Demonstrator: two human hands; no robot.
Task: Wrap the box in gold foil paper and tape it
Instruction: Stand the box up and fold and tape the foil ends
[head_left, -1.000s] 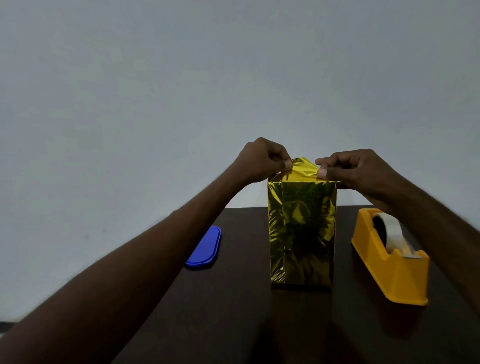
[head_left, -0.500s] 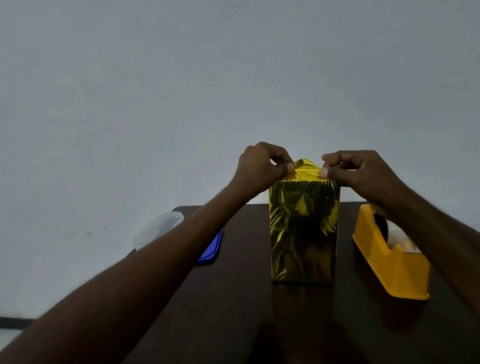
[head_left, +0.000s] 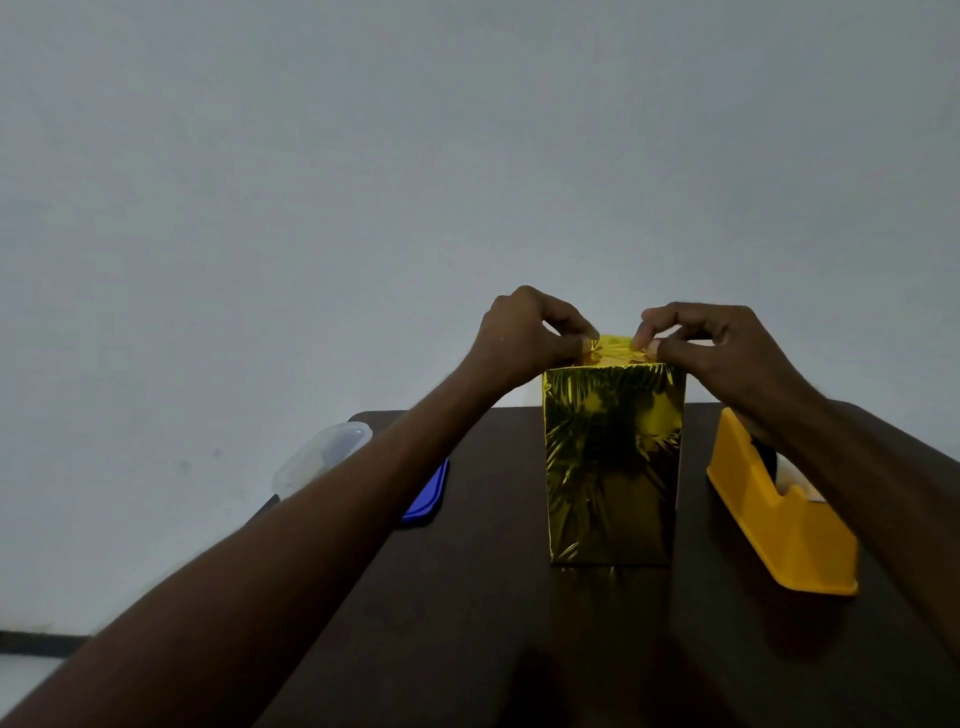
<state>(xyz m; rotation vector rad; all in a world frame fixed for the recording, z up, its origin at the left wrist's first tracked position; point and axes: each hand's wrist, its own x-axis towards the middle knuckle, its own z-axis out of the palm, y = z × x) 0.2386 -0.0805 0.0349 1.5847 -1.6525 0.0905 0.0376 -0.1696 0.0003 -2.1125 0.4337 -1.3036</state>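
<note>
Stands upright on the dark table (head_left: 467, 623), the box (head_left: 613, 467), already covered in gold foil paper (head_left: 615, 354) on the side facing the camera; placed on its end probably so that the open top flap comes up to both hands. Pinches the left end of the top foil between thumb and curled fingers, the left hand (head_left: 524, 338); pinches the right end in the same way, the right hand (head_left: 727, 348); both held close together over the top edge, seemingly to crease the loose foil flat and keep it from springing open. Waits just beside the box on the right, the yellow tape dispenser (head_left: 779, 525), partly hidden under the right forearm; kept near probably so that one hand can reach tape while the other holds the fold. Lie well apart on the left, a blue lid (head_left: 428, 493) and a clear plastic container (head_left: 322, 457), not in use. Judged as closing of the top end, taping not yet done there.
</note>
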